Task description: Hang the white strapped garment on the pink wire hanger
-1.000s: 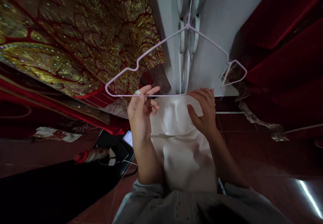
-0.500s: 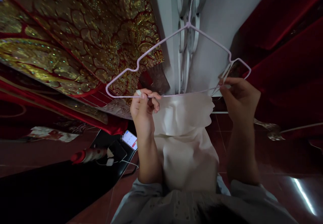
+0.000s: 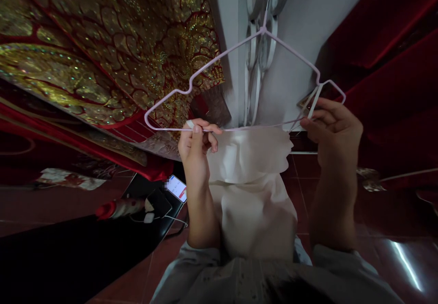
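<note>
A pale pink hanger (image 3: pixel 222 55) hangs by its hook in front of me. My left hand (image 3: pixel 197 144) is closed round the left part of its lower bar, and a white band is wrapped on one finger. A thin white strap (image 3: pixel 315 101) loops over the notch at the hanger's right end. My right hand (image 3: pixel 337 123) pinches this strap near the bar. Below the bar a cream garment (image 3: pixel 253 203) with a wavy right edge hangs down in front of me. How its left side meets the hanger is hidden behind my left hand.
Gold-sequinned red garments (image 3: pixel 164 34) hang at the left, dark red cloth (image 3: pixel 390 85) at the right. White curved metalwork (image 3: pixel 251 66) stands behind the hanger. On a black table (image 3: pixel 102 249) lie a lit phone (image 3: pixel 177 188), a dark device (image 3: pixel 159 203) and a red-capped bottle (image 3: pixel 118 209).
My right hand has moved slightly right, drawing the strap outward so its loop spreads wider. The hanger's top has shifted a little to the right in view. My left hand keeps its grip.
</note>
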The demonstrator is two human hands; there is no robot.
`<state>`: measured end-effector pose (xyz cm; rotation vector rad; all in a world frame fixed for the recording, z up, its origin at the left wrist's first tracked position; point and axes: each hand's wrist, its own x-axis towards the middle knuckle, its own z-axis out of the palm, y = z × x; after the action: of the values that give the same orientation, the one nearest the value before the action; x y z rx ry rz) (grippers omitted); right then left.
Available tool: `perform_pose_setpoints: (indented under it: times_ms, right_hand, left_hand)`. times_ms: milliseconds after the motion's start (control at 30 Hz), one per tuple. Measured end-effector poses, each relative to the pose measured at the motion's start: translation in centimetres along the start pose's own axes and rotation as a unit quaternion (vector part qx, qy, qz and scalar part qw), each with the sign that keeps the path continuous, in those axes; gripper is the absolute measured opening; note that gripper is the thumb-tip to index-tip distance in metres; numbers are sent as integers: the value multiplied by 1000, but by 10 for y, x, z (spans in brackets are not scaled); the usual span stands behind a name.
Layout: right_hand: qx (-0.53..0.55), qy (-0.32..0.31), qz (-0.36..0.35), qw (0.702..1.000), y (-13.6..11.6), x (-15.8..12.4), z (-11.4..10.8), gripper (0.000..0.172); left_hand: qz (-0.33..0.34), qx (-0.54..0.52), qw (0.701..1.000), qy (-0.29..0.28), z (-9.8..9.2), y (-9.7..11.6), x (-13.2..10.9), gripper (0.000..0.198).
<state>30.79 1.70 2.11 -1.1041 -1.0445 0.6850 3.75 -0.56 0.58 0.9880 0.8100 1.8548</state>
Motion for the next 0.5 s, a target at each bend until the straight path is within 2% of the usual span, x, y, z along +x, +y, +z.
perform_pose_setpoints:
  times_ms: [67,133,233,300,367,433,500]
  right_hand:
    - [-7,-79,72,994,-14,-3,-2,34]
    - [-16,-97,73,992,-26,-3,-2,26]
    - [-11,3,-63,998,-24,11,0,38]
    - [-8,82,-156,984,-9,28,-5,50]
    - [2,147,-209,967,13,46,-14,53]
    - [20,220,-227,949,36,58,-25,43]
    - [34,290,-240,926,50,56,-31,28]
  left_hand:
    - [2,0,1000,-2,1,-1,1,37]
    - [2,-4,1000,-4,1,-3,2,37]
    - [-5,-11,1000,-5,2,-5,2,38]
    - [-8,-11,1000,-5,2,-6,2,40]
    - [-9,-8,1000,-3,2,-6,2,41]
    - [-8,-6,1000,-1,1,-6,2,41]
    - [-8,-7,1000,-3,1,-5,2,42]
